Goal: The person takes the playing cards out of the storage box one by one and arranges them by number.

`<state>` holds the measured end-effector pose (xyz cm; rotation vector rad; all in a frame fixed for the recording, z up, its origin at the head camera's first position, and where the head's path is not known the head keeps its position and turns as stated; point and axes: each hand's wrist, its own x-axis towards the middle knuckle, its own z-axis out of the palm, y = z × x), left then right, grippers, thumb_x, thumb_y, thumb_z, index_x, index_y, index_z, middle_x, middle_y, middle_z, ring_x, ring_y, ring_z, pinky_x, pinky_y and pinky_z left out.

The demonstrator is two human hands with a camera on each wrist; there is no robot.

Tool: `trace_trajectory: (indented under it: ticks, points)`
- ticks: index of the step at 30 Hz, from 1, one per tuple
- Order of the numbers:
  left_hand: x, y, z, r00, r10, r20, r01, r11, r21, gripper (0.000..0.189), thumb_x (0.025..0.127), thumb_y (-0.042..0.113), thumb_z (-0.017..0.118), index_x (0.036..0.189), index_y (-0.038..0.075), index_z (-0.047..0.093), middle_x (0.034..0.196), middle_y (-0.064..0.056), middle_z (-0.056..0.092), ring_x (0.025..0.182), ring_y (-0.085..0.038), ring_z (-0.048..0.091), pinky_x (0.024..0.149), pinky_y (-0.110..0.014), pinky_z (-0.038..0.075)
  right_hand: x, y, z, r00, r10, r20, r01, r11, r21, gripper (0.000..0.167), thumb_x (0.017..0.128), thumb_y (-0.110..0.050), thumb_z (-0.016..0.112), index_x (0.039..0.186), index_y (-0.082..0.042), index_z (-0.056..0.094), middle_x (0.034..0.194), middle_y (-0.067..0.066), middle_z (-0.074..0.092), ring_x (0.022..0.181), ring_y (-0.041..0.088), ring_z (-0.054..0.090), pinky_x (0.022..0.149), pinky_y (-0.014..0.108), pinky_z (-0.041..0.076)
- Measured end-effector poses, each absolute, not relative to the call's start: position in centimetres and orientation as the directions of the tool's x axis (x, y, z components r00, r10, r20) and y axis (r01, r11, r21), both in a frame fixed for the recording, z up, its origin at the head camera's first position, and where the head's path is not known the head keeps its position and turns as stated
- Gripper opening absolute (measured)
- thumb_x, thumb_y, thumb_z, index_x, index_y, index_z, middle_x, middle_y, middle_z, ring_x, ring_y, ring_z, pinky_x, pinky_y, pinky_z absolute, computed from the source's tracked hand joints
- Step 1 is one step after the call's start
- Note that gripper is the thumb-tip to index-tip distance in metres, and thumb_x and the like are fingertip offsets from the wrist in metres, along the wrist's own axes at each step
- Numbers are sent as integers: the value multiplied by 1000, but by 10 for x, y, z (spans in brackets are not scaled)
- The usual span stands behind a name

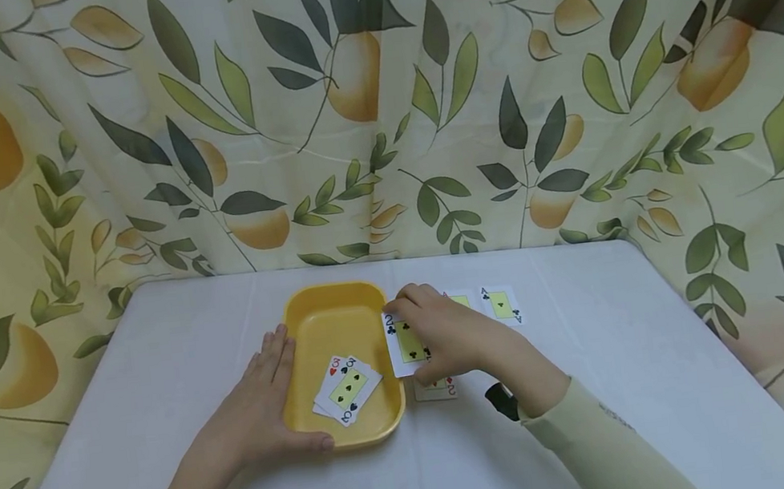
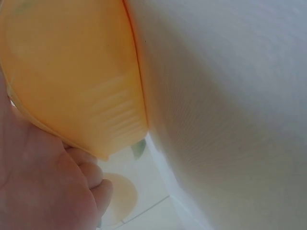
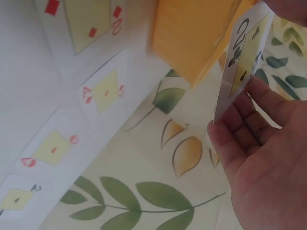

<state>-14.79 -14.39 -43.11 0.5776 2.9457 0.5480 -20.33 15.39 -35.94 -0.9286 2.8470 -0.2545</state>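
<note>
Beyond the right hand's (image 1: pixel 449 333) fingers, the white cloth-covered worktop (image 1: pixel 620 331) runs to a straight far edge, against a cream curtain printed with leaves and orange fruit (image 1: pixel 352 152); white surface also stretches outward on either side. The right fingers pinch a white playing card with black clubs and a yellow panel (image 1: pixel 407 348), marked 2, held tilted at the right rim of a rounded yellow plastic tray (image 1: pixel 336 323); whether card and rim touch, I cannot tell. The left hand (image 1: pixel 257 401) grasps nothing; its nearly straight fingers lie along the tray's left side, thumb apart at the near rim. Between the hands, a spade card (image 1: pixel 348 395) overlaps a heart card (image 1: pixel 335 364) inside the tray. Nearer than the right fingers lies a partly hidden red diamond card (image 1: pixel 436 393); beyond them, a red diamond ace (image 3: pixel 104 93), a red heart ace (image 3: pixel 52 149) and a black ace (image 1: pixel 503 306) form a row. The tray's raised wall stands just left of those fingers.
</note>
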Motion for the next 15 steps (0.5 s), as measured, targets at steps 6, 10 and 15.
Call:
trace_trajectory:
  ticks: [6, 10, 15]
  points:
    - [-148, -144, -431, -923, 383, -21, 348, 861, 372, 148, 56, 88, 70, 159, 0, 11, 168, -12, -4, 155, -33, 1, 124, -51, 16, -200, 164, -365, -812, -576, -93, -549, 808, -213, 92, 61, -31, 90, 143, -16, 50, 137, -1, 47, 113, 13, 43, 99, 26, 47]
    - [-149, -144, -431, -927, 375, -33, 337, 866, 369, 148, 55, 89, 70, 159, 0, 11, 168, -12, -3, 155, -33, 1, 124, -51, 16, -198, 173, -369, -814, -574, -91, -548, 811, -205, 93, 62, -32, 91, 143, -14, 49, 135, 0, 47, 111, 13, 43, 99, 26, 48]
    - [-149, -143, -432, -929, 367, -47, 324, 869, 373, 149, 54, 89, 69, 159, 1, 12, 168, -12, -2, 155, -33, 2, 124, -51, 16, -195, 186, -373, -836, -537, -110, -513, 837, -188, 95, 62, -34, 92, 144, -13, 49, 135, 0, 47, 112, 14, 44, 100, 28, 48]
